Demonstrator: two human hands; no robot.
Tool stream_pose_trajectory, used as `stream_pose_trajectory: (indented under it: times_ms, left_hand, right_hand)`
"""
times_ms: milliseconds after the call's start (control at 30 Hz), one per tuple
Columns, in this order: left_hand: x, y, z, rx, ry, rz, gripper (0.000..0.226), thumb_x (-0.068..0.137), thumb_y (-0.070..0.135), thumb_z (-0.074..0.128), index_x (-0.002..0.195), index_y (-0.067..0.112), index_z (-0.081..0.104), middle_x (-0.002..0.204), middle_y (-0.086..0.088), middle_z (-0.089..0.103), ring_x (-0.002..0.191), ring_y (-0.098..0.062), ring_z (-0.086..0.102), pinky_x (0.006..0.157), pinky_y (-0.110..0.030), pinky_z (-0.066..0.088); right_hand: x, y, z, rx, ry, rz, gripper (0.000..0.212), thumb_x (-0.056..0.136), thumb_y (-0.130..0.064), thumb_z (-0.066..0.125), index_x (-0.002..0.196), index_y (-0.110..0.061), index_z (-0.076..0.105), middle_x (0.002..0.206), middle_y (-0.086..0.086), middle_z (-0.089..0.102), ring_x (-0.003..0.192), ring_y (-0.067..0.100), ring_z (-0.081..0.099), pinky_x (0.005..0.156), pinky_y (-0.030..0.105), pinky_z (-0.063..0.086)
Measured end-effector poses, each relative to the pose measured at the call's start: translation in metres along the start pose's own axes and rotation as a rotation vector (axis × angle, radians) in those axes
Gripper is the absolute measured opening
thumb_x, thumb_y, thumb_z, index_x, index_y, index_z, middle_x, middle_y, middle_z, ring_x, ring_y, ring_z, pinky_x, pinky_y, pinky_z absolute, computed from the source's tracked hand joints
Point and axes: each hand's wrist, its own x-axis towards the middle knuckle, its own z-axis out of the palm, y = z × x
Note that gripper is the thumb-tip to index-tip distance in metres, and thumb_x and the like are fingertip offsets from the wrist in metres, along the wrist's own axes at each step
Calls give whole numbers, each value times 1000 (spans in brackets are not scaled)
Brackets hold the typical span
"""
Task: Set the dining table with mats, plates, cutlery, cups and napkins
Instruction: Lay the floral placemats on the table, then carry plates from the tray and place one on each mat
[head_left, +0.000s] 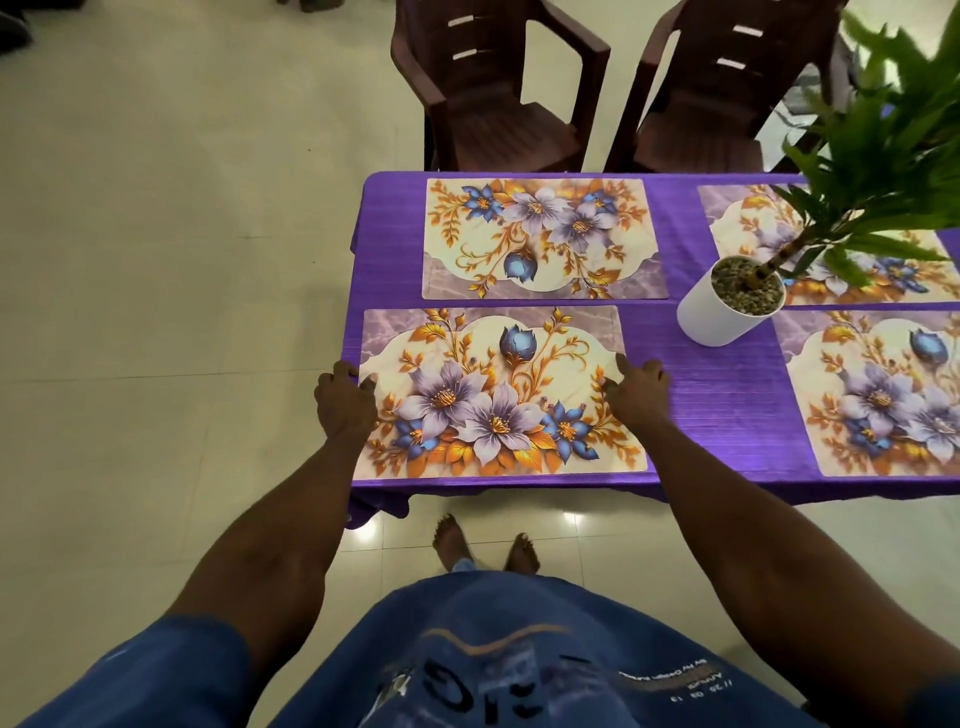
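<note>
Soft, even indoor light; ceiling lamps glint on the floor tiles (569, 517); wide-angle edges bend.

1. A white pot (719, 317) holding a green leafy plant (883, 156) stands on the purple-clothed desk (727, 395).
2. Two dark brown plastic chairs (498, 88) stand just beyond the desk's far edge.
3. Pale tiled floor (156, 234) surrounds the desk.
</note>
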Motion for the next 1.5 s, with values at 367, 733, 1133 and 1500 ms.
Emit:
stream_pose_trajectory:
  times_ms: [367, 733, 1133, 1500]
  left_hand:
    - [-1, 5, 1, 22, -3, -28, 36, 94, 33, 63, 117, 8, 53, 120, -21, 55, 114, -37, 52, 89, -43, 46]
    - [0, 3, 3, 45, 6, -20, 37, 93, 33, 64, 116, 8, 52, 118, -21, 56, 112, -37, 54, 87, -44, 48]
    - [0, 4, 4, 50, 4, -26, 39, 92, 35, 65, 117, 9, 51, 120, -20, 56, 112, -36, 54, 87, -43, 48]
    - [-19, 0, -13, -183, 114, -67, 41, 100, 36, 51, 121, 1, 54, 121, -22, 56, 111, -36, 55, 87, -40, 44]
  right_hand:
    - [0, 1, 1, 28, 11, 2, 51, 100, -38, 49, 147, -21, 37, 146, 26, 29, 135, 45, 26, 109, 47, 31]
    - [2, 2, 1, 0, -9, 11, 54, 99, -38, 51, 148, -23, 35, 148, 25, 27, 137, 44, 24, 108, 47, 33]
    - [1, 1, -2, 31, -37, 24, 54, 99, -38, 51, 149, -24, 33, 152, 23, 24, 141, 43, 20, 109, 49, 34]
    - [-9, -9, -2, 136, 173, -12, 55, 100, -33, 49, 148, -11, 32, 143, 24, 37, 133, 38, 35, 104, 48, 41]
